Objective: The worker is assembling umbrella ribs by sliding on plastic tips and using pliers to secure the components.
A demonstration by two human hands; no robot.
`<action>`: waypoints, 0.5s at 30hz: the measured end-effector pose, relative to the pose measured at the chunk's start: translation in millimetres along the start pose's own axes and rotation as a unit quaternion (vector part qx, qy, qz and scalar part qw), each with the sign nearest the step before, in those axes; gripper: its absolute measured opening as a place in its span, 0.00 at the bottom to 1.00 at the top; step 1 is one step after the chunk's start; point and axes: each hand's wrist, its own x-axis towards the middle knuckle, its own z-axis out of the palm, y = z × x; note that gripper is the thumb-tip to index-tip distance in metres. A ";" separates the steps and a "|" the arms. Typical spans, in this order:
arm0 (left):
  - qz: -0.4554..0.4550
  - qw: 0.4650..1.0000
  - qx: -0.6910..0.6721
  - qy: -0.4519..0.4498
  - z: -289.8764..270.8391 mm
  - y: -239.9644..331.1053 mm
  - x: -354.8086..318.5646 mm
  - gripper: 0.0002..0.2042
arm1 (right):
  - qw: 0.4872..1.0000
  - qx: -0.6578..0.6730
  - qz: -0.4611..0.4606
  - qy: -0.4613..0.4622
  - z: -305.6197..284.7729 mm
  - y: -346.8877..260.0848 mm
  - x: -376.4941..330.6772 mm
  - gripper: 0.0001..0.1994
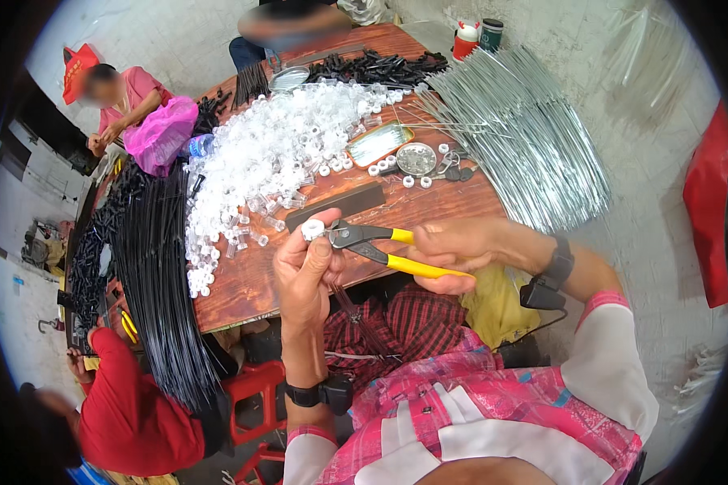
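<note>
Pinched between the thumb and fingers of my left hand (303, 271) is a small white ring-shaped plastic piece (312, 229). Around the handles of a pair of pliers with yellow grips (403, 235), my right hand (453, 246) is closed. The dark jaws of the pliers meet the white piece's side, where a thin bit of wire seems to show; the exact contact is too small to tell. Both hands are above the near edge of the wooden table (247, 295). Just beyond them lies a dark flat bar (336, 205).
A heap of clear and white plastic pieces (267, 145) covers the table's middle. Silver wires (534, 137) fan out at right; long black strips (158, 275) overhang at left. An oblong tin of pins (380, 144) and a round tin (416, 159) stand beyond the bar. Co-workers sit around.
</note>
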 end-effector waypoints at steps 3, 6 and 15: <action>0.004 1.000 -0.030 -0.003 -5.7 -2.2 -2.8 0.21 | 0.931 -0.313 0.000 0.189 36.8 -33.0 -11.9 0.25; 0.024 0.999 -0.024 -0.001 -5.2 -3.6 0.1 0.22 | 0.684 -0.635 -0.180 0.312 31.0 -28.7 -12.6 0.25; 0.032 0.999 -0.032 -0.013 -13.1 -5.5 -3.0 0.22 | 0.950 -0.210 0.080 0.215 28.1 -39.9 -20.1 0.31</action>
